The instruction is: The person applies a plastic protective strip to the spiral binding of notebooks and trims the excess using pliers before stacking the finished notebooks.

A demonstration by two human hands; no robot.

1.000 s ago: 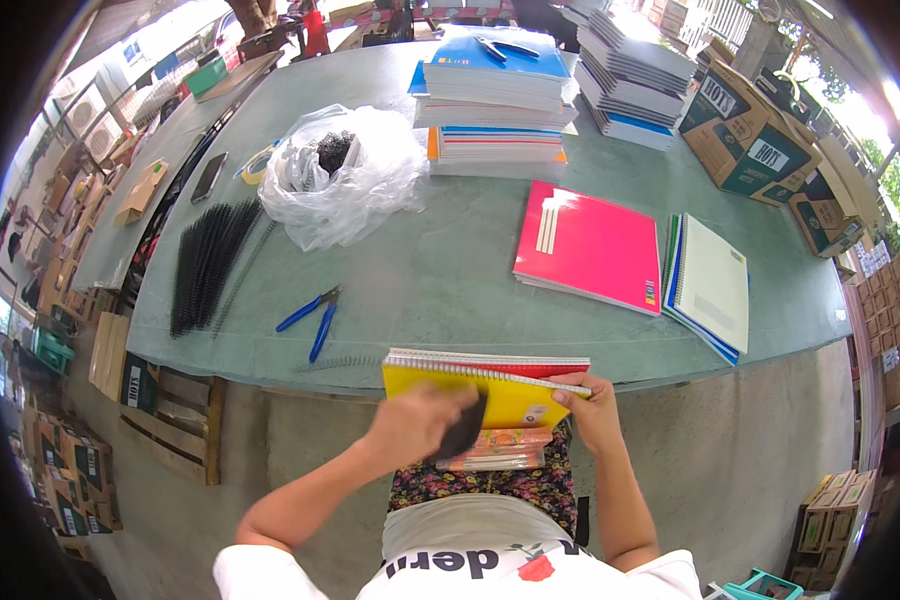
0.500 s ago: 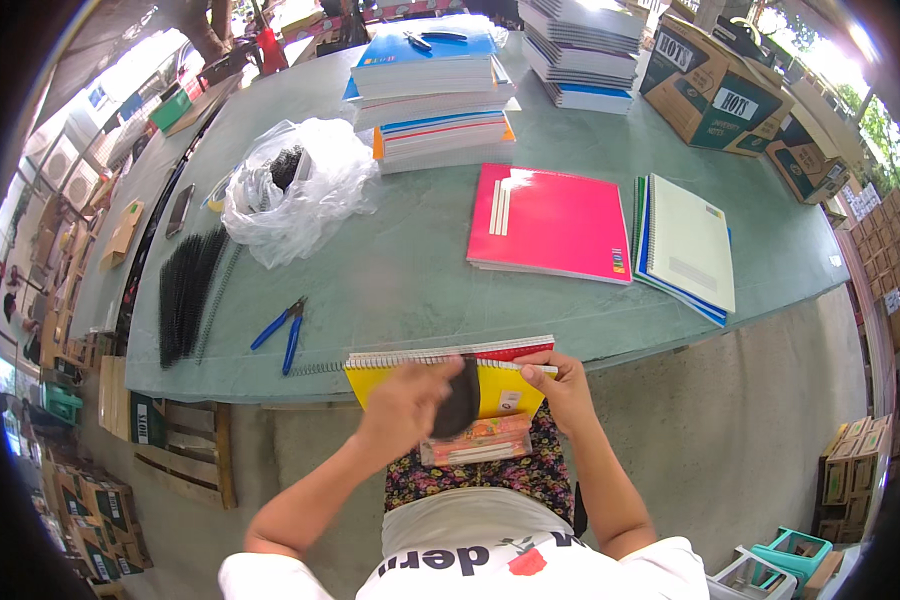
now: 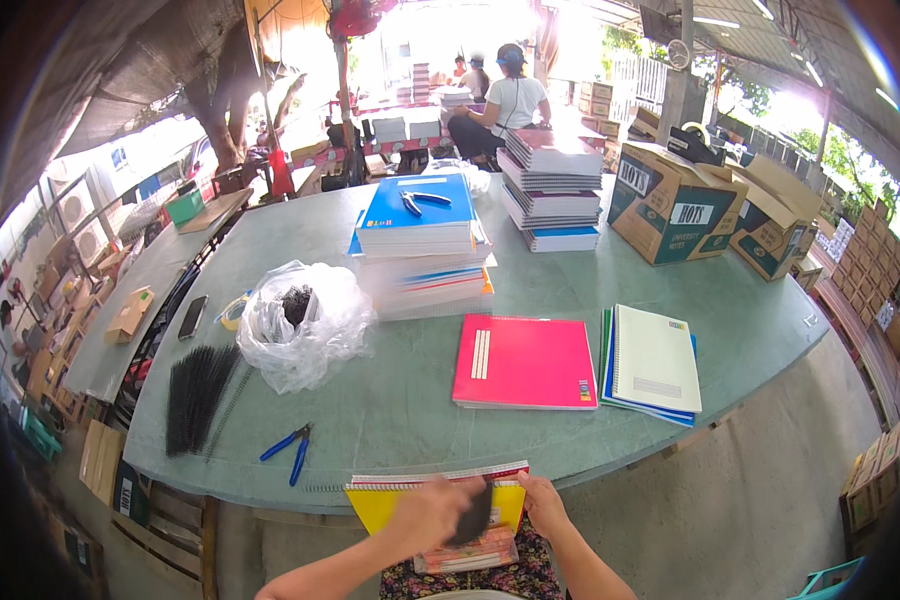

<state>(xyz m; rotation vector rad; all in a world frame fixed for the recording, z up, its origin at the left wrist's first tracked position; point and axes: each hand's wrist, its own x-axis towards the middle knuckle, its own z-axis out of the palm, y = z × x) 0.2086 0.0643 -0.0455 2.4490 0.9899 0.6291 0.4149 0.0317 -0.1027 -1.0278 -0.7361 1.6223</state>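
1. In front of you spreads a grey-green, smooth-topped table (image 3: 410, 405).
2. At its far right stands a brown-and-green cardboard carton (image 3: 638, 222), with large capitals on white and dark rectangular panels and paler lettering low on the side.
3. Left of centre rises a tall stack of white-paged notebooks (image 3: 415, 238), its blue top cover printed with a small multicoloured mark near the lower left corner.
4. Nearer you lies a glossy pink rectangular notebook (image 3: 530, 365); its cover bears three pale ruled strips and a small coloured block of lettering at the lower right.
5. Just beside it, a pale cream spiral notebook (image 3: 655, 350) shows a coloured mark at the upper right and grey printing low down.
6. Your yellow-covered spiral notebook (image 3: 373, 507) is upright at the near table edge, before a red-covered one (image 3: 505, 471); a thin wire coil (image 3: 326, 488) projects from the spine's left end.
7. Your right hand (image 3: 547, 507) pinches the yellow notebook's right end between thumb and fingers.
8. Your left hand (image 3: 432, 515) is blurred across its cover, against a black rounded object (image 3: 474, 518); you cannot tell how far those fingers are closed.
9. Blue-handled metal pliers (image 3: 279, 447) lie to the left.
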